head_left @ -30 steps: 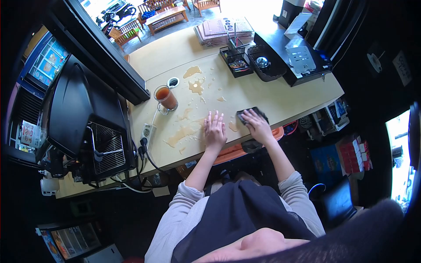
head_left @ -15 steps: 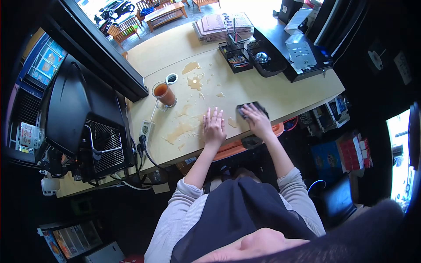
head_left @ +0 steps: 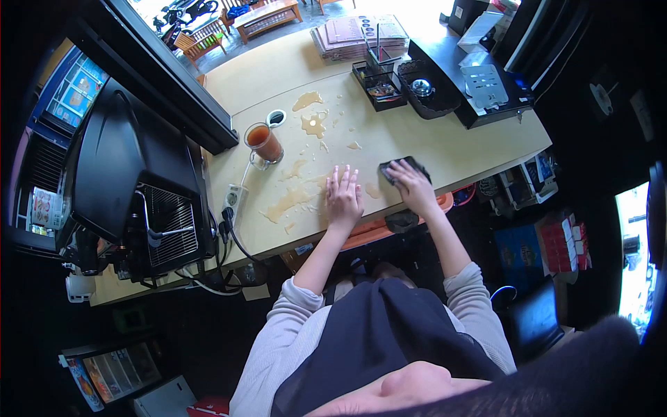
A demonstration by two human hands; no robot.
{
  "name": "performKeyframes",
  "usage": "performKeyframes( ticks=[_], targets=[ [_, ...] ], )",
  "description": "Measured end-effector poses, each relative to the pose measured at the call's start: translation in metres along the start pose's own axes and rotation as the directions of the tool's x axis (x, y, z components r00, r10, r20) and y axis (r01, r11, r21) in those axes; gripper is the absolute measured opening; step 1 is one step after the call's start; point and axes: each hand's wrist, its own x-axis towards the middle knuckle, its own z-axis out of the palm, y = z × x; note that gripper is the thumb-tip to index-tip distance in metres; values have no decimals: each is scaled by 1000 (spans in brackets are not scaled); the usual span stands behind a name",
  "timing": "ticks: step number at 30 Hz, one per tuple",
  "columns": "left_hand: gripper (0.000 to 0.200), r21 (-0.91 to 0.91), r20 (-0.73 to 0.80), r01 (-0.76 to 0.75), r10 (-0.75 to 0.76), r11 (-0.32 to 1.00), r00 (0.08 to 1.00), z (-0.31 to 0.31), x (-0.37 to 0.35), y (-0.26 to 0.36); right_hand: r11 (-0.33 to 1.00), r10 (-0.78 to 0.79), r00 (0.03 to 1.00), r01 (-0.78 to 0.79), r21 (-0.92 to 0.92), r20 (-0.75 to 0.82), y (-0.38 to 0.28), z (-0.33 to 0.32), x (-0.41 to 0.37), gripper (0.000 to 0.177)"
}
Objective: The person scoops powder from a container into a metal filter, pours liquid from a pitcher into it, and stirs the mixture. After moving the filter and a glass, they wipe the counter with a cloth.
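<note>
At the near edge of the counter [head_left: 445,156], the person is leaning in with both grey sleeves stretching forward. The left hand [head_left: 344,199] is lying palm down on the wood, its fingers [head_left: 345,176] spreading flat and open and holding nothing. It is resting beside the long brown spill [head_left: 290,201], which is pooling just to its left. The right hand [head_left: 415,189] is pressing on a dark cloth [head_left: 405,165], its fingers curling over the cloth and gripping it against the counter. A small puddle [head_left: 372,190] is sitting between the two hands. An orange tray [head_left: 375,238] is showing just under the counter edge below the wrists. To the left, a white power strip [head_left: 232,198] is lying near the spill. Further back, a glass mug [head_left: 264,142] of brown drink is standing upright, with more splashes [head_left: 313,124] spreading beyond it. At the far side, a black organiser [head_left: 381,89], a silver bell [head_left: 422,88] and a stack of menus [head_left: 358,35] are sitting well apart from the hands.
</note>
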Motion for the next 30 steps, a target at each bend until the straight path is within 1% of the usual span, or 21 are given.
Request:
performKeyframes(
  ticks=[2, 3, 5, 7, 9, 10, 13, 15, 18, 21, 22, 23, 25, 27, 29, 30],
  targets=[
    [44, 1, 6, -3, 3, 1000, 1000, -1, 0, 0, 998, 66, 998, -66, -12, -24, 11, 5, 12, 34],
    [44, 1, 10, -10, 10, 1000, 1000, 0, 1, 0, 998, 65, 998, -66, -13, -25, 11, 10, 18, 34],
    [44, -6, 1, -5, 5, 1000, 1000, 1, 1, 1, 993, 80, 995, -85, -77, -56, 3, 24, 30, 34],
    [44, -15, -4, -1, 1, 1000, 1000, 1, 1, 1, 998, 52, 999, -52, -28, 1, -13, 31, 32, 36],
    [44, -2, -28, -8, 8, 1000, 1000, -1, 0, 0, 997, -77, 996, 78, -17, 42, -25, 38, 22, 37],
    [44, 2, -26, -9, 9, 1000, 1000, -1, 0, -1, 992, -125, 992, 124, 14, 33, -30, 39, 14, 37],
    [43, -4, -9, 4, -4, 1000, 1000, 0, 0, -2, 988, -140, 988, 135, 74, 67, -32, 12, -7, 36],
    [43, -48, -2, 11, -11, 999, 1000, 0, 0, -3, 998, -47, 998, 46, 31, 49, -18, -1, -12, 34],
    [43, -36, 16, 18, -17, 999, 1000, -1, 0, -1, 997, 73, 997, -73, 18, 0, 6, -1, 2, 35],
    [43, -53, 4, 19, -19, 998, 1000, -3, 1, 0, 995, 86, 995, -88, -51, -45, 4, 20, 23, 37],
    [43, -55, 6, 15, -15, 998, 1000, -4, 1, 0, 995, 81, 997, -82, -55, -10, -1, 29, 27, 38],
    [43, -53, -3, 11, -11, 999, 1000, -4, 1, -1, 998, 51, 999, -51, -33, 2, -10, 34, 29, 37],
    [43, -54, -5, 4, -5, 999, 1000, -2, 1, -1, 998, -61, 997, 62, -6, 46, -29, 42, 22, 36],
    [43, -68, -7, -1, 0, 998, 1000, -4, 1, -1, 983, -168, 983, 162, 85, 77, -47, 41, 7, 36],
    [43, -61, -8, -8, 7, 998, 1000, -4, 1, -2, 977, -193, 977, 184, 107, 86, -55, 26, -14, 37],
    [43, -57, -10, -12, 12, 998, 1000, -4, 1, -2, 973, -204, 972, 188, 131, 118, -52, 18, -23, 38]
  ],
)
